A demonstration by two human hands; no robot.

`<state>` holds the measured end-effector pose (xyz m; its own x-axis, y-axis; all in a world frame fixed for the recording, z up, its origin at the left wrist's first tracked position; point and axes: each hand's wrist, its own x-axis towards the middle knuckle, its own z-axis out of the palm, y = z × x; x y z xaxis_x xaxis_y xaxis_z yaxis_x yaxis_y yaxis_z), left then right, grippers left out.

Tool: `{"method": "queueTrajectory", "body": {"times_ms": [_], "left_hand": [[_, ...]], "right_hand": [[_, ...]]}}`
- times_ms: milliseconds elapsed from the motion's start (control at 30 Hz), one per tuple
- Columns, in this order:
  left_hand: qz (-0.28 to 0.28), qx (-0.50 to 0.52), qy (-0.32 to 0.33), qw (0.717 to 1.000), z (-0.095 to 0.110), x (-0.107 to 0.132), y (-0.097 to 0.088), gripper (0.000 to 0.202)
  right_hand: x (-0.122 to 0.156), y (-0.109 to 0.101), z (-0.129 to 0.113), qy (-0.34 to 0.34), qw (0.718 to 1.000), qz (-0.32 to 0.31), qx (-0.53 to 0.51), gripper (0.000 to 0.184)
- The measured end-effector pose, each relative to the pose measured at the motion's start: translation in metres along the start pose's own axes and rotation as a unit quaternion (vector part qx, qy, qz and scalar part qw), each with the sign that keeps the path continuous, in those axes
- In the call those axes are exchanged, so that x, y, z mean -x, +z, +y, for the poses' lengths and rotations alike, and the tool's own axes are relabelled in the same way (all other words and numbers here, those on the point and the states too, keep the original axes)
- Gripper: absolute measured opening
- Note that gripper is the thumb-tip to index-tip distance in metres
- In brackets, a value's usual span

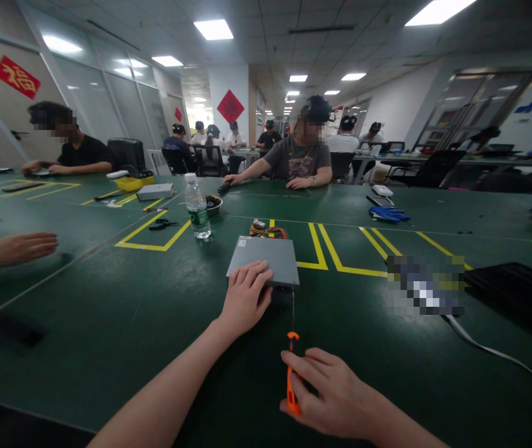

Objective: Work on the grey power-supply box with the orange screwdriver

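A grey metal power supply unit point(266, 254) lies on the green table in front of me, with a bundle of coloured wires point(270, 231) at its far side. My left hand point(248, 295) rests on its near left part, fingers laid flat over the top. In my right hand point(324, 392) is a screwdriver point(291, 389) with an orange and black handle, gripped between thumb and fingers. Its thin shaft points away from me, toward the unit's near right corner. Whether the tip sits in a screw is too small to tell.
A water bottle point(198, 211) stands behind the unit, beside a small bowl point(214, 204). Pliers point(163, 224) lie farther left, blue gloves point(388, 214) at the right. A white cable point(485, 345) crosses the right side. A co-worker's hand point(23, 249) reaches in from the left; other people sit across the table.
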<state>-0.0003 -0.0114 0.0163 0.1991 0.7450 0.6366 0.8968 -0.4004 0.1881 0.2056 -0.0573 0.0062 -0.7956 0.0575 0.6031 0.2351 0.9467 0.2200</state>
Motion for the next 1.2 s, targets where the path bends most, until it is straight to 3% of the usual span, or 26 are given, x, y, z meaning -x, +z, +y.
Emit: {"method": "queueTrajectory", "body": {"times_ms": [100, 233, 433, 633, 1200], "left_hand": [[0.005, -0.007, 0.002, 1.000, 0.000, 0.000, 0.000, 0.028], [0.007, -0.007, 0.004, 1.000, 0.000, 0.000, 0.000, 0.028], [0.002, -0.008, 0.004, 1.000, 0.000, 0.000, -0.001, 0.028], [0.002, -0.009, 0.002, 1.000, 0.000, 0.000, 0.000, 0.027], [-0.001, -0.003, -0.001, 1.000, 0.000, 0.001, -0.002, 0.028]], "right_hand": [[0.000, -0.003, 0.001, 0.015, 1.000, 0.001, -0.018, 0.025], [-0.003, -0.009, 0.000, 0.020, 0.998, -0.050, -0.019, 0.035], [-0.004, -0.003, -0.002, 0.014, 0.999, 0.031, -0.032, 0.022], [-0.007, -0.005, 0.000, 0.008, 0.996, 0.079, -0.028, 0.023], [-0.018, 0.006, -0.003, -0.001, 0.997, 0.037, -0.062, 0.024]]}}
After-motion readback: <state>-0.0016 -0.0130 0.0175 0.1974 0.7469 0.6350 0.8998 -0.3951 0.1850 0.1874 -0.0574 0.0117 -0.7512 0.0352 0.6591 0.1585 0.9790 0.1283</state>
